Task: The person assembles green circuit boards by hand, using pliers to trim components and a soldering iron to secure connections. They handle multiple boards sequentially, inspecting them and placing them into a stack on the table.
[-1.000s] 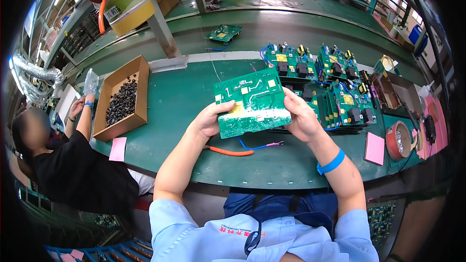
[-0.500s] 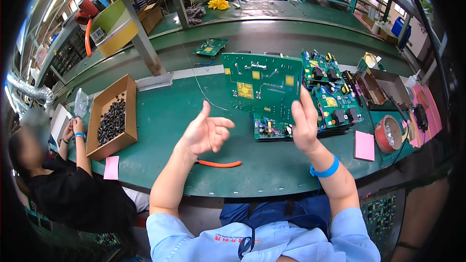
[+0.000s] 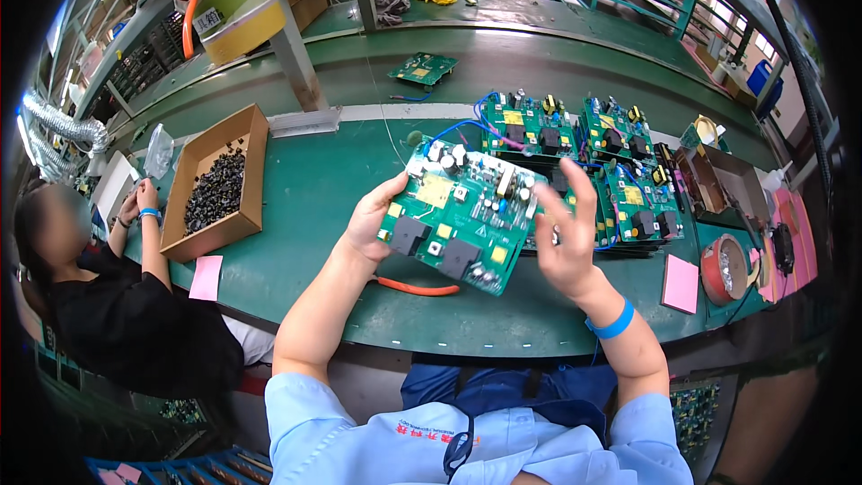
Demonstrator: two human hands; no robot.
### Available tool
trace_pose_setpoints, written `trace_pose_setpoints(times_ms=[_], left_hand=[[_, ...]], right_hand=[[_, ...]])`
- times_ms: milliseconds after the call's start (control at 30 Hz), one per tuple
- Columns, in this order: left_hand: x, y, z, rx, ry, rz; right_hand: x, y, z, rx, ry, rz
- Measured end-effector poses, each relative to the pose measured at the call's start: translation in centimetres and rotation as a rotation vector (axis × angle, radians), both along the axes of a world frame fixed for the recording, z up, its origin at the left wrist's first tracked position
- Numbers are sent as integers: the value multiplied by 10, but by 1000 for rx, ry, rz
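Grips a populated green circuit board [image 3: 462, 216] in the left hand [image 3: 370, 220], above the middle of the green workbench [image 3: 310, 175], tilted, with the component side showing and a blue wire [image 3: 452, 131] looping off the far edge. Presses the left thumb over the board's left edge, with the other fingers mostly hidden beneath. Holds the right hand [image 3: 567, 247] beside the board's right edge, fingers spread and partly extended, a little blurred; cannot tell whether touching it. Wears a blue wristband [image 3: 614, 321] on the right wrist. Has an orange-handled tool [image 3: 418, 288] lying toward the workbench's near edge, stacked circuit boards [image 3: 640, 187] on its right half, and a pink pad [image 3: 681, 284] at its near right. Has a cardboard box [image 3: 255, 181] of small black parts [image 3: 215, 193] on its left side, and a pink sheet [image 3: 206, 277] at its near left. Shares the workbench with a co-worker [image 3: 126, 328] in black at its left end.
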State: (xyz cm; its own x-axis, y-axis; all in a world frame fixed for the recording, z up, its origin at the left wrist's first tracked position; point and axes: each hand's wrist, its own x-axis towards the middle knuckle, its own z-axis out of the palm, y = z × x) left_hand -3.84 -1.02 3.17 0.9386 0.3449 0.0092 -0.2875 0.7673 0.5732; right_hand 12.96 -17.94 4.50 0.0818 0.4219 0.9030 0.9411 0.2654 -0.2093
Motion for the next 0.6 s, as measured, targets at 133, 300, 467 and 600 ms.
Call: trace_pose_setpoints(times_ms=[133, 300, 467, 600], left_hand=[[4, -5, 0, 88, 43, 113], [10, -13, -8, 157, 52, 138], [15, -25, -3, 229, 91, 180], [15, -35, 5, 540, 247, 350]], right_hand=[[10, -6, -3, -60, 28, 58], [-13, -4, 3, -281, -223, 110], [-11, 2, -13, -268, -346, 75], [-18, 4, -10, -215, -417, 64]])
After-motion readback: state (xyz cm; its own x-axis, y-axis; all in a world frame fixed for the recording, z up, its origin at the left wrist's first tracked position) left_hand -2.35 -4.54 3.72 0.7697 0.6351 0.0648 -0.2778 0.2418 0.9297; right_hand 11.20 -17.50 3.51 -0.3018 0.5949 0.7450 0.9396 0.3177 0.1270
